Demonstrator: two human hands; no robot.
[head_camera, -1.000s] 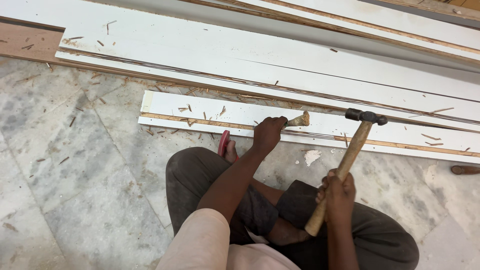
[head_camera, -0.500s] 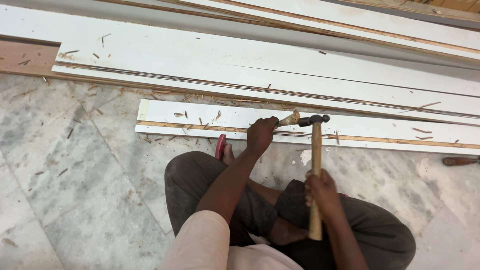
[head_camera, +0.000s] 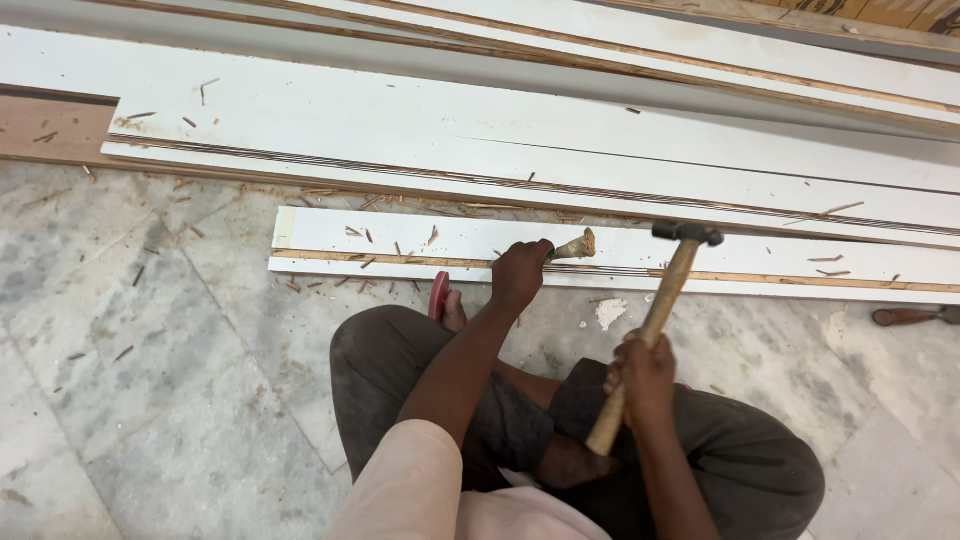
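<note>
Had my left hand (head_camera: 520, 275) wrapped round the chisel (head_camera: 574, 245), its tip on the white board (head_camera: 400, 235) lying on the marble floor (head_camera: 150, 380), right hand (head_camera: 648, 370) clamped on the hammer (head_camera: 660, 300), head raised beside the chisel. Chips everywhere, a groove running along the board, looked partway done

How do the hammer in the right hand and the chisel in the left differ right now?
The hammer is raised clear of the white board, its long wooden handle slanting up from the right hand; the chisel lies low along the board, its working end hidden in the left hand. The hammer has a dark metal head; the chisel's exposed butt is frayed wood. Both have wooden handles and are gripped.
</note>
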